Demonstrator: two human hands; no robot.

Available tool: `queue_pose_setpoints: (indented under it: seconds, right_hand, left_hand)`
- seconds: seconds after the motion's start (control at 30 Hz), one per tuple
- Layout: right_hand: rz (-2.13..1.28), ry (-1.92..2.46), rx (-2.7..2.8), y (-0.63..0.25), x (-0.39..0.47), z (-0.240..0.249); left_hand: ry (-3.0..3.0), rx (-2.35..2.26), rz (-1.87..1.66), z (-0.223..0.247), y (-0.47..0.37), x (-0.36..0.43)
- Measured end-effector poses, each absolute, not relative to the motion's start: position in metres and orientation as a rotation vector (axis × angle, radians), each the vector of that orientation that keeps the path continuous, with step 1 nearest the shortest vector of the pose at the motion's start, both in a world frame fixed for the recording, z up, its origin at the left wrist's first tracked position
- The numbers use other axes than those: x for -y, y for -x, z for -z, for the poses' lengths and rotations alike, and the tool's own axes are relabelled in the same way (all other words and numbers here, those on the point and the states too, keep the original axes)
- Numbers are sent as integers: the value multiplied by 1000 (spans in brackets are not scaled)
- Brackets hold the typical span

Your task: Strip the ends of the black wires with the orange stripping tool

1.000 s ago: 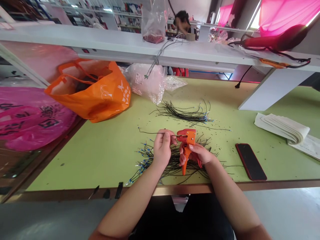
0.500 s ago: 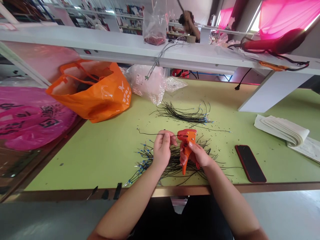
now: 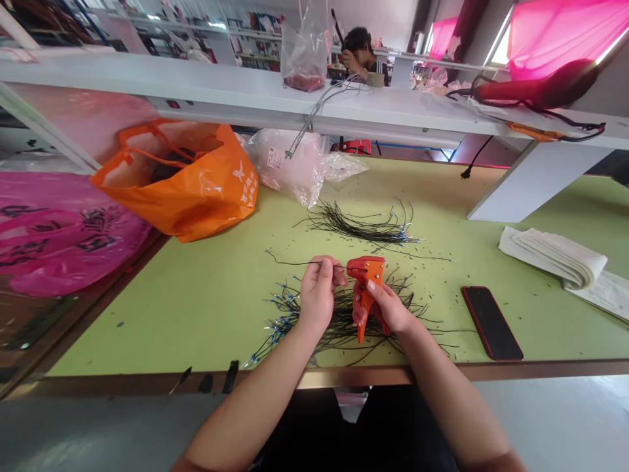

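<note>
Between thumb and fingers my left hand [image 3: 318, 292] pinches a thin black wire [image 3: 287, 263]. The wire's loose end trails out to the left, and its other end meets the jaws of an orange wire stripper [image 3: 369, 270]. My right hand [image 3: 386, 305] is wrapped round the stripper's handles, its jaws facing left. Under both hands lies a pile of black wires [image 3: 344, 331] with blue-tipped ends fanned to the left. Farther back rests a second bundle of black wires [image 3: 361, 225], its blue tips to the right.
Black scraps dot the green tabletop [image 3: 162, 314]. On the right lie a phone [image 3: 492, 322] and folded white paper [image 3: 555, 255]. An orange bag [image 3: 196, 190] and clear plastic bags [image 3: 289, 164] stand back left. A shelf [image 3: 236, 85] spans the back; a person [image 3: 366, 56] sits beyond.
My hands and the stripper stay in nearly the same place, with a very slight shift left. The person beyond the shelf has moved and their head shows more.
</note>
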State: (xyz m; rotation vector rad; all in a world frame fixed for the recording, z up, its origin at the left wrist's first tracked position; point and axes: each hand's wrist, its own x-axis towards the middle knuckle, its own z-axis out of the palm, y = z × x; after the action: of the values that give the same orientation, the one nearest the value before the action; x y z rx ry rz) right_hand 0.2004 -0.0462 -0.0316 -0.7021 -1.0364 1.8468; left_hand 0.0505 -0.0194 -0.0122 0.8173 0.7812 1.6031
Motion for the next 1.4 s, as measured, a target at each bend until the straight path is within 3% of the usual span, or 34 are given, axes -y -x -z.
queue_pose_setpoints:
  seconds: [0.5,1.4]
  right_hand:
    - [-1949,674,961,-196,44,28]
    - [-1684,724,1032,-190,46,33]
  left_hand:
    - [-779,-837,-1545,13,-53,17]
    - [-738,-789,-1557,10,-52,17]
